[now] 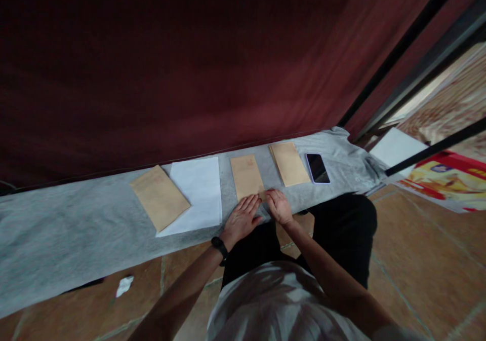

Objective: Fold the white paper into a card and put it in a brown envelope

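Observation:
A brown paper envelope (246, 174) lies on the grey cloth in front of me, with a small faint mark near its upper right corner. My left hand (243, 217) rests flat over its near edge, fingers stretched out and open. At the near right corner, my right hand (279, 206) is closed, its curled fingers at a small tan piece of the envelope that sticks out between the hands. The fingertips of the right hand are partly hidden. To the right lies a small stack of brown envelopes (290, 164). On the left, another brown envelope (159, 199) overlaps white paper sheets (201, 194).
A phone (318, 168) lies right of the stack. The narrow ledge under the grey cloth (76, 234) runs along a dark red panel (190, 77). A red and yellow box (448, 179) and a white sheet (397, 151) are at right. Crumpled white tissue (124, 285) lies on the tiled floor.

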A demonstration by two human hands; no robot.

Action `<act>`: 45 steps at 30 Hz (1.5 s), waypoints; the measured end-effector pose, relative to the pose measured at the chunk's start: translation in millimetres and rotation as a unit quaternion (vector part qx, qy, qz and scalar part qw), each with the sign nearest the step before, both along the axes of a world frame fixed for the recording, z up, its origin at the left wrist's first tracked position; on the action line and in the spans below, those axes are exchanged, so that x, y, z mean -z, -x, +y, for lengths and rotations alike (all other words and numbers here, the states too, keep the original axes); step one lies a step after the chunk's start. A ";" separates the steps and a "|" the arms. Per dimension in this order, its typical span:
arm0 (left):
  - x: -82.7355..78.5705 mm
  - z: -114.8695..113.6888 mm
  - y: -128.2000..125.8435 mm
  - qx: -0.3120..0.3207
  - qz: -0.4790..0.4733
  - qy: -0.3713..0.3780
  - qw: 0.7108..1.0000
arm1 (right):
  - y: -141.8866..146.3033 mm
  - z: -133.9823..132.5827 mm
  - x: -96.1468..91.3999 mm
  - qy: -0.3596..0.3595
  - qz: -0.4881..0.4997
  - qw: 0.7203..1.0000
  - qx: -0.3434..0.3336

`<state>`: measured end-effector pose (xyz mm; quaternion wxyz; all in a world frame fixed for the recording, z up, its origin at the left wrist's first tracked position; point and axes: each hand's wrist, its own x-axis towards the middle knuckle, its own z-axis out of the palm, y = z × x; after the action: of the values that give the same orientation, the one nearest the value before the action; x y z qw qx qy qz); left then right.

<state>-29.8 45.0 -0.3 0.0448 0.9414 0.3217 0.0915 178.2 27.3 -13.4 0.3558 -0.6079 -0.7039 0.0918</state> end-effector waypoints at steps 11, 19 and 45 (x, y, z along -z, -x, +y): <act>-0.4 -2.2 1.4 0.014 -0.004 -0.003 1.000 | -0.4 2.5 2.5 -0.001 0.003 1.000 0.013; -1.7 -2.5 1.1 0.015 0.010 0.003 1.000 | -3.0 0.5 5.4 -0.005 0.012 1.000 -0.005; -5.0 -6.9 3.9 0.009 0.030 0.016 0.999 | -8.7 -4.4 7.7 0.018 0.023 0.999 -0.043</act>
<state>-33.6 38.2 4.7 0.0514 0.9456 0.3161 0.0575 186.9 22.8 -21.1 0.3563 -0.5812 -0.7193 0.1338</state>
